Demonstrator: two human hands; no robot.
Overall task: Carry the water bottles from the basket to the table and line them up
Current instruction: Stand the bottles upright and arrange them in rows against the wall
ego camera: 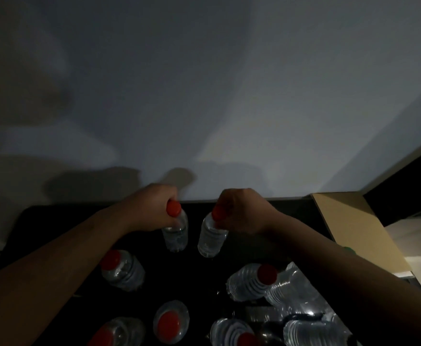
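Each hand's grip, left hand (154, 208) and right hand (241, 211), clamps a bottle neck amid crowding bottles (251, 283).

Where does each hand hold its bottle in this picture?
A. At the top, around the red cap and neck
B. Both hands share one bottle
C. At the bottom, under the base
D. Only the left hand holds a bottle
A. The left hand closes around the cap end of the left bottle, and the right hand closes around the cap end of the right bottle; the two bottles hang apart.
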